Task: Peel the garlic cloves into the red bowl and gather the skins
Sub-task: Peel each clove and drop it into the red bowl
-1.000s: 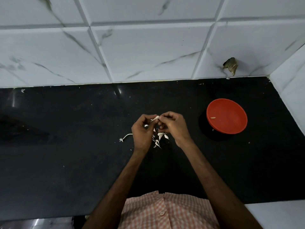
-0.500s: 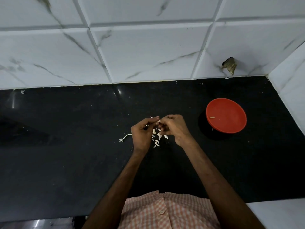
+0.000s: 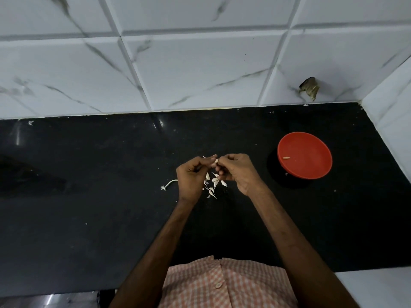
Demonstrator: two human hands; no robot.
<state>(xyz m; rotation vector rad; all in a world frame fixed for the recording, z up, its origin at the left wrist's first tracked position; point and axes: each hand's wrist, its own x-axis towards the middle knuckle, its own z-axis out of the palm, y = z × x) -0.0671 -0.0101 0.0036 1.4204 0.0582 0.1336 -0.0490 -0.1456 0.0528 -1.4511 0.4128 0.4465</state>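
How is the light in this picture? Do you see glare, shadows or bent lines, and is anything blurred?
Head view: dim, even light; small glare spots on the counter near the tiles; the bowl casts a soft shadow toward the hands; tile joints bow from the wide lens; the left hand, the right hand and the clove they pinch look sharp.

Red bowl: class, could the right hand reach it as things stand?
Probably yes: only bare black counter lies between the right hand and the red bowl, though that hand pinches a garlic clove.
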